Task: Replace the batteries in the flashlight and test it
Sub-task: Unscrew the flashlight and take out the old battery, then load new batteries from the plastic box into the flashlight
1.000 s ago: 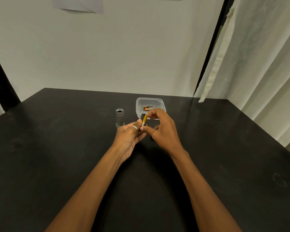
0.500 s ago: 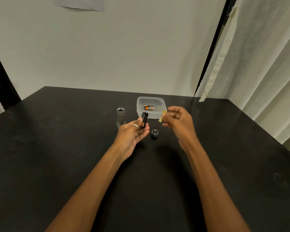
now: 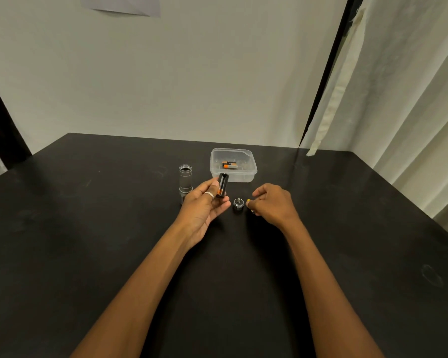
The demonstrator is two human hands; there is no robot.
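Note:
My left hand (image 3: 204,205) holds a black battery holder (image 3: 223,187) upright, with an orange-and-black battery showing in it. My right hand (image 3: 272,205) is low over the black table (image 3: 88,228) and pinches a small yellow battery (image 3: 249,204) close to the surface. The flashlight's tail cap (image 3: 238,204) with its spring lies between the two hands. The silver flashlight body (image 3: 185,180) stands upright left of my left hand, its open end up.
A clear plastic tub (image 3: 233,164) with a few orange-and-black batteries sits behind the hands. A white wall rises at the table's far edge, and a pale curtain hangs along the right side.
My right hand pulled the yellow battery out of the holder, swung right and came down to the table beside the tail cap. My left hand kept the holder upright.

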